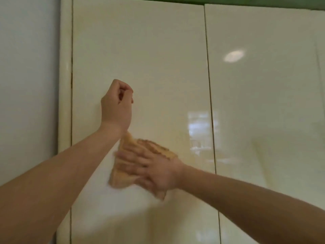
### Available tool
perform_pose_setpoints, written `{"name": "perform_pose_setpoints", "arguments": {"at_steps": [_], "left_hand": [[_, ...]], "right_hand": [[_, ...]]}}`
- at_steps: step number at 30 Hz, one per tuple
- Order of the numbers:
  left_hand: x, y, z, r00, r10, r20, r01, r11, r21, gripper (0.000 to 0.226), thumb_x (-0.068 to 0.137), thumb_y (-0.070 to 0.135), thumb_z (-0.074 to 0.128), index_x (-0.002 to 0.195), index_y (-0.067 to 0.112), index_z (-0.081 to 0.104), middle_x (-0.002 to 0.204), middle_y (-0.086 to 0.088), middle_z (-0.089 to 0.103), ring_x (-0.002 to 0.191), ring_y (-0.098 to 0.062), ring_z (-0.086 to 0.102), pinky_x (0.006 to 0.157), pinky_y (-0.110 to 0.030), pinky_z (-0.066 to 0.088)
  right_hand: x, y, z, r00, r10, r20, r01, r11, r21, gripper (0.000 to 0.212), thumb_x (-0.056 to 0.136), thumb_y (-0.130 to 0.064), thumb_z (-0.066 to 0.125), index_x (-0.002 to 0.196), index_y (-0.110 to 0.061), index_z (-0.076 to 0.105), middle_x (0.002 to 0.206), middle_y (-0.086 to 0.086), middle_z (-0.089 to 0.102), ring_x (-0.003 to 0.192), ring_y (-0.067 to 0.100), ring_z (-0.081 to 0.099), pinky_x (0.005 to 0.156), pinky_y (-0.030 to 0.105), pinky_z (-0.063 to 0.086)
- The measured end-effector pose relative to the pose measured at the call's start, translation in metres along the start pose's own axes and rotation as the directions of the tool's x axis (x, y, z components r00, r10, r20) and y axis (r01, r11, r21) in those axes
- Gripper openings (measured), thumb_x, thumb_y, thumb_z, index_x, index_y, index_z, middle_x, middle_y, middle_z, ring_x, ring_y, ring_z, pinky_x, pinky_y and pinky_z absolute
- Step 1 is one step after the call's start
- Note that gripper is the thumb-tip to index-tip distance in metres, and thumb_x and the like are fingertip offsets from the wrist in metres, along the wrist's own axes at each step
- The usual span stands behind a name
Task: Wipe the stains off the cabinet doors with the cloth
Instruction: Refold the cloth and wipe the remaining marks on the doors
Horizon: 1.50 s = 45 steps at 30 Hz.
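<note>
A glossy cream cabinet door [149,55] fills the middle of the view, with a second door [263,103] to its right across a thin dark gap. An orange-tan cloth [123,171] lies flat against the left door. My right hand [154,171] presses it there with spread fingers, blurred by motion. Above and to the left, my left hand [117,104] is curled into a loose fist against the same door and holds nothing. A faint yellowish smear shows on the door just right of the cloth.
A rounded cream side post [65,85] borders the left door, with a pale grey wall [26,85] beyond it. A green strip [246,0] runs along the top above the doors. Window light reflects in the glossy door fronts.
</note>
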State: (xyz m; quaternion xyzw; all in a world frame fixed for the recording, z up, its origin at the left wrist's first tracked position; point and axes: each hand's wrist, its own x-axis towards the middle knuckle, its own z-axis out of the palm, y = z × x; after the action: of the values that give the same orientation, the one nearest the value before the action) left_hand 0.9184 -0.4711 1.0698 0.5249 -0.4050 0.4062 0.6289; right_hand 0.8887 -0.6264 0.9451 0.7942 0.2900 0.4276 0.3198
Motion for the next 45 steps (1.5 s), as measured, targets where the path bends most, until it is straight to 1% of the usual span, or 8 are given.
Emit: {"name": "perform_pose_setpoints", "arguments": {"at_steps": [3, 9, 12, 18, 25, 31, 35, 45], "left_hand": [[-0.004, 0.007, 0.011, 1.000, 0.002, 0.004, -0.001, 0.998, -0.066, 0.024, 0.093, 0.010, 0.050, 0.077, 0.028, 0.051, 0.067, 0.004, 0.056, 0.061, -0.013, 0.047, 0.058, -0.025, 0.038], [-0.018, 0.007, 0.014, 0.999, -0.004, 0.049, 0.010, 0.993, -0.115, 0.020, 0.092, 0.012, 0.049, 0.079, 0.027, 0.053, 0.069, 0.004, 0.056, 0.066, -0.015, 0.049, 0.064, -0.031, 0.040], [-0.025, 0.008, 0.008, 0.999, -0.024, 0.041, 0.029, 0.990, -0.136, 0.019, 0.091, 0.012, 0.048, 0.079, 0.025, 0.054, 0.070, 0.003, 0.057, 0.065, -0.012, 0.050, 0.066, -0.032, 0.040], [-0.035, 0.024, -0.014, 0.999, 0.031, 0.036, -0.024, 0.982, -0.186, 0.019, 0.090, 0.006, 0.048, 0.080, 0.020, 0.054, 0.063, 0.004, 0.056, 0.061, -0.025, 0.043, 0.054, -0.032, 0.034], [-0.047, 0.013, -0.005, 0.985, 0.001, 0.172, 0.009, 0.998, -0.058, 0.025, 0.092, 0.005, 0.048, 0.078, 0.024, 0.055, 0.066, 0.000, 0.054, 0.061, -0.016, 0.047, 0.061, -0.032, 0.037], [-0.073, 0.027, 0.081, 0.972, -0.010, 0.234, 0.053, 0.983, -0.177, 0.022, 0.090, 0.009, 0.051, 0.077, 0.026, 0.057, 0.065, 0.003, 0.055, 0.060, -0.015, 0.048, 0.061, -0.032, 0.040], [-0.091, 0.040, 0.125, 0.960, 0.023, 0.278, 0.052, 0.965, -0.256, 0.021, 0.090, 0.009, 0.051, 0.078, 0.024, 0.059, 0.067, 0.002, 0.056, 0.061, -0.013, 0.049, 0.062, -0.031, 0.039], [-0.117, 0.052, 0.205, 0.950, 0.027, 0.312, 0.064, 0.959, -0.277, 0.015, 0.089, 0.011, 0.052, 0.081, 0.019, 0.063, 0.065, 0.007, 0.058, 0.063, -0.016, 0.052, 0.060, -0.044, 0.043]], "right_hand": [[-0.070, 0.102, -0.053, 0.821, 0.551, -0.147, -0.564, 0.823, -0.066, 0.062, 0.107, -0.049, 0.027, 0.164, -0.029, 0.011, 0.173, 0.000, 0.004, 0.160, 0.022, -0.005, 0.127, 0.056, 0.006], [-0.127, 0.120, -0.071, -0.114, 0.967, -0.229, -0.956, -0.045, 0.288, 0.066, 0.107, -0.050, 0.014, 0.164, -0.022, -0.001, 0.173, 0.000, -0.008, 0.159, 0.022, -0.010, 0.126, 0.058, 0.004], [-0.060, 0.069, -0.035, -0.015, 0.957, -0.289, -0.978, 0.046, 0.203, 0.071, 0.100, -0.049, 0.015, 0.163, -0.017, 0.020, 0.172, 0.008, 0.008, 0.159, 0.033, 0.006, 0.125, 0.059, 0.012], [0.044, -0.130, 0.058, 0.897, 0.441, -0.030, -0.441, 0.897, 0.015, 0.057, 0.106, -0.042, 0.032, 0.160, -0.026, 0.028, 0.171, 0.002, 0.004, 0.157, 0.033, -0.016, 0.127, 0.059, 0.007], [0.030, -0.137, 0.063, 0.995, 0.095, 0.044, -0.092, 0.993, -0.068, 0.051, 0.109, -0.027, 0.027, 0.158, -0.025, 0.037, 0.169, 0.004, 0.024, 0.159, 0.030, 0.006, 0.126, 0.053, -0.013], [-0.115, 0.023, -0.014, 0.763, 0.624, -0.167, -0.622, 0.779, 0.071, 0.059, 0.105, -0.034, 0.048, 0.160, -0.019, 0.032, 0.170, 0.009, 0.022, 0.159, 0.029, 0.009, 0.127, 0.056, 0.009], [-0.234, 0.086, -0.048, 0.309, 0.934, -0.181, -0.934, 0.334, 0.127, 0.065, 0.103, -0.049, 0.021, 0.163, -0.029, 0.007, 0.173, -0.005, 0.003, 0.159, 0.016, -0.004, 0.128, 0.046, 0.002], [-0.438, 0.146, -0.075, -0.289, 0.948, -0.135, -0.919, -0.235, 0.318, 0.065, 0.110, -0.044, 0.018, 0.165, -0.014, 0.000, 0.173, 0.000, -0.007, 0.159, 0.018, -0.008, 0.130, 0.042, -0.002]]}}
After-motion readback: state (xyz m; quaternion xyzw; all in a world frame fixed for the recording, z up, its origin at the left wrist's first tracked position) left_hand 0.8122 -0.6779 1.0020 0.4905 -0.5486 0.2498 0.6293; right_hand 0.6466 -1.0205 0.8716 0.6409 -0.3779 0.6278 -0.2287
